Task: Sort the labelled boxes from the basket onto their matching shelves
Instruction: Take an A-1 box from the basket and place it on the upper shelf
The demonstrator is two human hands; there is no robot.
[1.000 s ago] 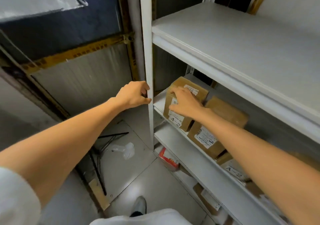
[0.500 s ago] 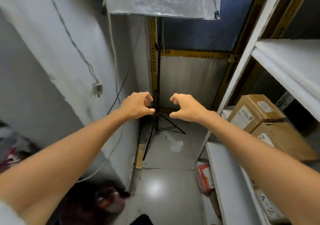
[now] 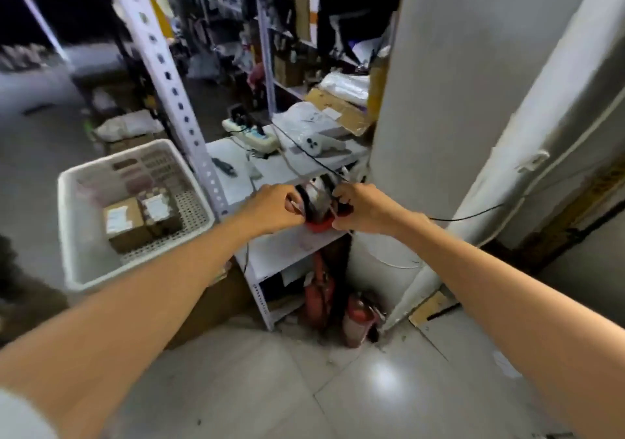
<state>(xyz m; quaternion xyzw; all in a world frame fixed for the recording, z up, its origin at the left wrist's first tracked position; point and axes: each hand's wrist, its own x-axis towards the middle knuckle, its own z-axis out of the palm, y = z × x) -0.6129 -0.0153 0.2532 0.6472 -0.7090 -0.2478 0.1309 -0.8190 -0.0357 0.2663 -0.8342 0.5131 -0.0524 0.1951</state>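
Note:
A white plastic basket stands at the left, and two labelled cardboard boxes, one lighter and one darker, lie side by side in it. My left hand and my right hand hang in the air to the right of the basket, close together. Their fingers are loosely curled and hold nothing. Behind the hands is a low white shelf with a red and black item on it, partly hidden by my fingers.
A perforated white shelf post rises just right of the basket. A power strip, cables and packages lie on the upper board. Red fire extinguishers stand on the floor below. A white pillar is at the right.
The view has swung left, away from the shelf with the A-2 boxes, to the basket. My right hand let go of a box there. Both hands now float empty.

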